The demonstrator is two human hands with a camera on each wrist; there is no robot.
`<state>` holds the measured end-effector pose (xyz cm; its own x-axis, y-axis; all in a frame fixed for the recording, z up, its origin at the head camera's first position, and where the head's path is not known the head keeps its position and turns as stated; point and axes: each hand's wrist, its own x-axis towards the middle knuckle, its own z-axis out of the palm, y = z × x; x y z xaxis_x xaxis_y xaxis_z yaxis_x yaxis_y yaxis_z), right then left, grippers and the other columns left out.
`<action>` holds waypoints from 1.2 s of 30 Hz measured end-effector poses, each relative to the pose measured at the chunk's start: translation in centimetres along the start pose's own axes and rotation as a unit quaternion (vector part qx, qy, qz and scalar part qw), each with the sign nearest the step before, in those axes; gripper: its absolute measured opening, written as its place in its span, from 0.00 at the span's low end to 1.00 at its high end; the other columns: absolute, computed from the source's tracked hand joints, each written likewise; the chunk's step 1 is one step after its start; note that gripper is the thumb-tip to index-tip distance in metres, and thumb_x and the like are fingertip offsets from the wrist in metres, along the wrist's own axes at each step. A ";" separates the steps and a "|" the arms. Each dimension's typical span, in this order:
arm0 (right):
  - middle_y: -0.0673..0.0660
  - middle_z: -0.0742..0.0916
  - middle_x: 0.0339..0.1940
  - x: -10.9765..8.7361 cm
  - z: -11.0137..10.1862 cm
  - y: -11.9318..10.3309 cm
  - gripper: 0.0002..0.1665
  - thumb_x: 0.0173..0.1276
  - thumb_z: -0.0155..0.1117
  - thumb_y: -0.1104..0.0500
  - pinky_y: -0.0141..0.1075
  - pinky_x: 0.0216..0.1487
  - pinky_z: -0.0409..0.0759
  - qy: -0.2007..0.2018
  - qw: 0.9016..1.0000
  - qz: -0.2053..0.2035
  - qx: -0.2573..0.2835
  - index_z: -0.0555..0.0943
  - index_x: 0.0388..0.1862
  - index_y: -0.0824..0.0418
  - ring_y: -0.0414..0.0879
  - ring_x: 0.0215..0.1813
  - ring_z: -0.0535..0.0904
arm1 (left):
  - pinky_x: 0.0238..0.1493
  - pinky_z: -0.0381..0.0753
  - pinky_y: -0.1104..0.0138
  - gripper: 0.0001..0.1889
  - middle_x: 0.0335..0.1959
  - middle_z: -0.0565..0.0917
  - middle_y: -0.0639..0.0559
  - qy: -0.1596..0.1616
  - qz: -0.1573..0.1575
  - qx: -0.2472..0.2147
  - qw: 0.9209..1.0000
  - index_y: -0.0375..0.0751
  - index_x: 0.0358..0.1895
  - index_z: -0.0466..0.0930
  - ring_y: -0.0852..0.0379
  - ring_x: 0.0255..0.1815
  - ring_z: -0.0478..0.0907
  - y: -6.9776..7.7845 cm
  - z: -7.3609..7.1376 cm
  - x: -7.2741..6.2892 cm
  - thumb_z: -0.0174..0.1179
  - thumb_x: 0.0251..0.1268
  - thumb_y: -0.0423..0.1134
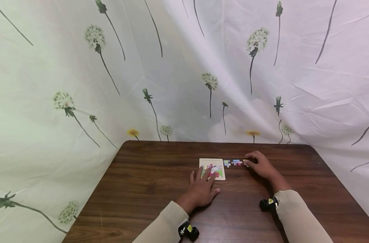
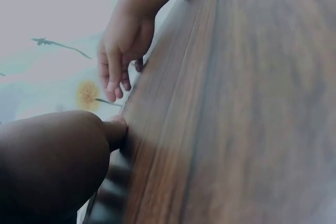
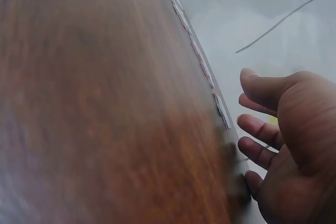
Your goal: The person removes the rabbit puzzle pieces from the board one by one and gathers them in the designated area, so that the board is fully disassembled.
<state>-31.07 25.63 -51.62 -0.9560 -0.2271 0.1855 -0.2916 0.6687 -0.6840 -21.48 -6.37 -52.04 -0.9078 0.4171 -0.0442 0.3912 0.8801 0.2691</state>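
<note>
A small square jigsaw puzzle in a pale frame (image 1: 220, 160) lies on the wooden table, with a cartoon picture in pink, white and green. My left hand (image 1: 199, 192) rests on it, fingers spread over its lower left part and partly covering the picture. To the right of the frame three loose puzzle pieces lie in a row: a left one (image 1: 227, 163), a middle one (image 1: 237, 162) and a right one (image 1: 245, 162). My right hand (image 1: 261, 166) hovers by the right piece, partly hiding it. In the right wrist view that hand (image 3: 294, 140) has loosely bent fingers, apart from the flat pieces (image 3: 222, 109).
The dark brown wooden table (image 1: 142, 189) has rounded far corners. Behind it and at both sides hangs a white cloth (image 1: 178, 84) printed with dandelions. A black camera is strapped to each wrist, one on the left (image 1: 189, 231) and one on the right (image 1: 268, 204).
</note>
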 end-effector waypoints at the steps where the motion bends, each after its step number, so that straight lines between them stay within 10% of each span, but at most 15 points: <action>1: 0.70 0.84 0.62 0.0 0.0 -0.1 0.18 0.81 0.69 0.60 0.65 0.70 0.76 0.002 1.000 -0.003 0.001 0.86 0.62 0.69 0.67 0.67 0.80 | 0.86 0.51 0.33 0.37 0.92 0.55 0.51 -0.004 -0.007 -0.001 1.000 0.56 0.88 0.61 0.39 0.93 0.47 0.1 0.1 0.0 0.48 0.86 0.66; 25: 0.62 0.86 0.60 3.2 6.8 -6.7 0.14 0.79 0.71 0.63 0.61 0.62 0.82 -0.044 0.991 -0.128 0.009 0.89 0.60 0.64 0.60 0.63 0.80 | 0.83 0.58 0.37 0.41 0.89 0.62 0.42 -0.022 -0.021 0.039 0.999 0.52 0.87 0.62 0.37 0.89 0.57 2.0 -0.6 -0.5 0.43 0.84 0.72; 36: 0.55 0.89 0.51 4.2 8.8 -8.3 0.09 0.79 0.72 0.57 0.60 0.58 0.68 -0.086 0.987 -0.129 -0.038 0.92 0.54 0.55 0.54 0.57 0.77 | 0.85 0.59 0.38 0.46 0.89 0.61 0.43 -0.016 -0.028 0.065 0.997 0.45 0.88 0.60 0.37 0.90 0.56 2.4 -0.3 -0.7 0.40 0.83 0.75</action>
<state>-32.34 12.90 -51.34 -0.8320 -0.5091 0.2204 -0.5328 0.6229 -0.5728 -19.97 -4.60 -51.11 -0.9243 0.3716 -0.0866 0.3582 0.9233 0.1387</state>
